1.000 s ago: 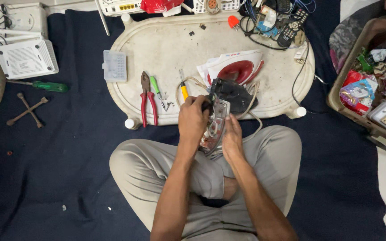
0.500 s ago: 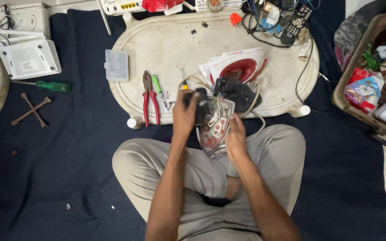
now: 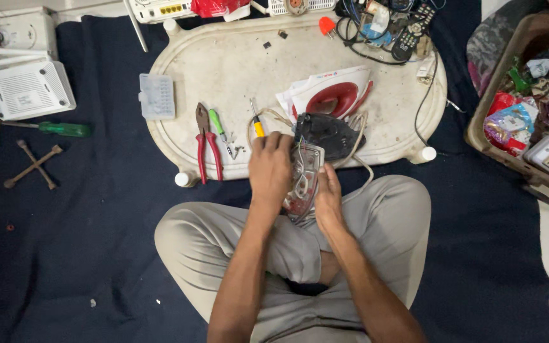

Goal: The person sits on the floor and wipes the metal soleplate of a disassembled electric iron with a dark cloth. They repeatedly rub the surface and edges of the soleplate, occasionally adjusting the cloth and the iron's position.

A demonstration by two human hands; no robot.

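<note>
I sit cross-legged on a dark blue cloth. Both hands hold an opened clothes-iron base (image 3: 304,181), a translucent plate with white wires and red parts, over my lap. My left hand (image 3: 269,166) grips its left edge from above; my right hand (image 3: 328,198) cups its right and lower side. A cord runs from it to a black iron part (image 3: 328,133) on the white oval tray (image 3: 223,63). The red and white iron shell (image 3: 332,95) lies just behind that.
On the tray lie red-handled pliers (image 3: 206,141), a green tool (image 3: 218,126), a yellow screwdriver (image 3: 257,121) and a small clear parts box (image 3: 157,96). A green screwdriver (image 3: 61,129) and cross wrench (image 3: 33,165) lie left. White routers (image 3: 27,92), tangled cables (image 3: 382,25), a cluttered crate (image 3: 528,121).
The view has shifted a little. My left hand has moved slightly along the iron base's top edge; both hands still hold it over my lap.
</note>
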